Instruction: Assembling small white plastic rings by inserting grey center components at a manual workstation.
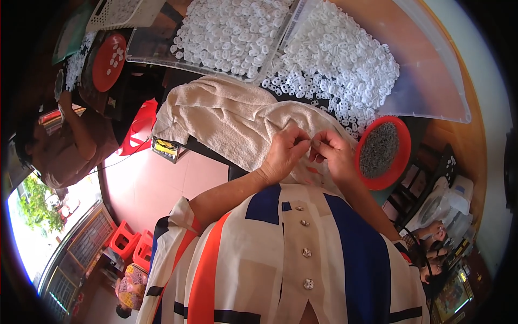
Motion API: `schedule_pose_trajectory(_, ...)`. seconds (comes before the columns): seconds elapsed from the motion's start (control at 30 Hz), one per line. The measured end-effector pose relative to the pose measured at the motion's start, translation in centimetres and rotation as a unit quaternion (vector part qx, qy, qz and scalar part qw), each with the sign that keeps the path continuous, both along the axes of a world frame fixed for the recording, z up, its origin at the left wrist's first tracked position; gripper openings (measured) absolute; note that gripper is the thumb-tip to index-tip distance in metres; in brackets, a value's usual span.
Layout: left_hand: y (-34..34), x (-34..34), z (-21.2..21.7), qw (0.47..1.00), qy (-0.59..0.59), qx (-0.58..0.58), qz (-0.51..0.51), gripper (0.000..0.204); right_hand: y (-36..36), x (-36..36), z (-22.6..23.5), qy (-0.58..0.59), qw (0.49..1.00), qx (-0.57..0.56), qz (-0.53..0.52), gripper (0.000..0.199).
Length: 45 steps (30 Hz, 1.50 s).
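My left hand (286,153) and my right hand (332,151) meet over the near edge of a beige towel (216,113), with thumbs and forefingers pinched close together. Whatever sits between the fingertips is too small to make out. Just right of my right hand, a red bowl (400,162) holds a heap of small grey metal-looking pieces (380,150). Beyond the towel, small white plastic pieces with holes (345,59) lie in a large pile that spills toward the bowl. More of these white pieces (226,38) fill the clear tray to the left.
Clear plastic trays (431,92) stand along the table's far side. At the left, another person (75,140) works beside a red plate (102,70) with several white pieces. Red stools (124,240) and a seated person (132,286) are lower left. More people (431,243) are at the lower right.
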<state>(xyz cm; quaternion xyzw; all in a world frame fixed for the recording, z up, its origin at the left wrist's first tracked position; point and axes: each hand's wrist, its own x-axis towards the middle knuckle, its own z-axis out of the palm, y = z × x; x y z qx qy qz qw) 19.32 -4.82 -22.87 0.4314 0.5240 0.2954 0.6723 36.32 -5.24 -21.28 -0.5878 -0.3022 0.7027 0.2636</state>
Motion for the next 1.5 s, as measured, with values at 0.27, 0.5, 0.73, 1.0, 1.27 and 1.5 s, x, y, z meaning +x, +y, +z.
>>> schedule_pose_trajectory(0.27, 0.2, 0.5, -0.4, 0.997, -0.022, -0.061, 0.049, 0.014, -0.1, 0.9, -0.9, -0.035, 0.999, 0.016, -0.038, 0.013)
schedule_pose_trajectory(0.5, 0.7, 0.1, -0.5, 0.978, 0.032, 0.204, -0.017, 0.013, 0.7, 0.6, 0.8, -0.012, 1.0, -0.023, 0.001, 0.017)
schedule_pose_trajectory(0.73, 1.0, 0.0, 0.6, 0.945, 0.086, 0.305, -0.081, 0.009, 0.5, 1.0, 1.1, 0.063, 0.995, -0.066, -0.038, 0.019)
schedule_pose_trajectory(1.0, 0.6, 0.4, 0.6, 0.941, 0.106, 0.314, -0.07, 0.01, 0.4, 0.4, 1.7, 0.033, 0.998, -0.006, -0.052, 0.015)
schedule_pose_trajectory(1.27, 0.3, -0.6, -1.2, 0.93, 0.196, 0.297, -0.092, 0.014, -0.9, 1.1, -0.3, -0.018, 0.998, 0.009, -0.052, 0.011)
schedule_pose_trajectory(1.5, -0.1, 0.8, -3.4, 0.814, 0.346, 0.427, -0.186, 0.021, -1.4, 1.2, -1.4, -0.029, 0.998, 0.002, -0.047, 0.009)
